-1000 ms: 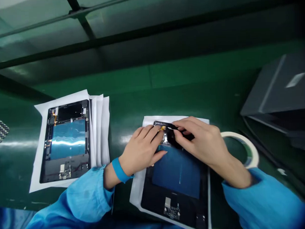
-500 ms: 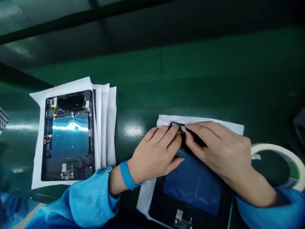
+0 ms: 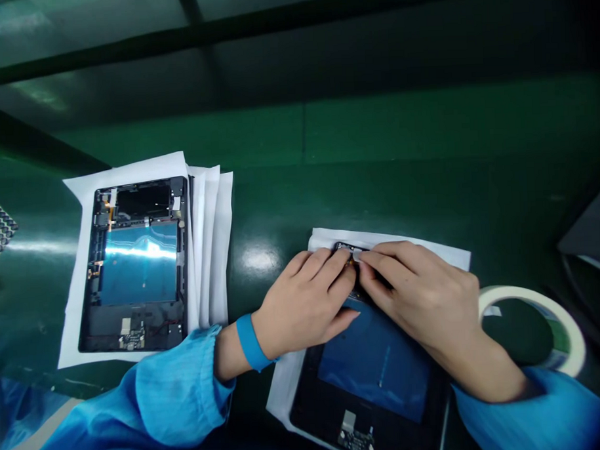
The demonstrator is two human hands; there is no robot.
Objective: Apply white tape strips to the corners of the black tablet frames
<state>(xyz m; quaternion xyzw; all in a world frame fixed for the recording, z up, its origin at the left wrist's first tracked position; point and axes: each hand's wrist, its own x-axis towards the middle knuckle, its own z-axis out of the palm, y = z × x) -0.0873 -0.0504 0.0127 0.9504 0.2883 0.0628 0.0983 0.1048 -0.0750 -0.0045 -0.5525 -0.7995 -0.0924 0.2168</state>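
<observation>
A green table [image 3: 270, 206] bears paper sheets [image 3: 215, 254], tape roll [image 3: 573, 330].

The right hand [image 3: 425, 296] had moved in closer to the left hand [image 3: 307, 303], its fingertips now right beside the other's. A second earlier something dark and narrow, hard to make out, had shown between its fingers; by now they pinched a small pale strip [image 3: 357, 255]. More of the dark top end of the tablet [image 3: 376, 360] had gone under that hand. The view had shifted too: the grey box [image 3: 593, 231] had mostly slipped out, and more of the tape roll [image 3: 574, 340] showed.
</observation>
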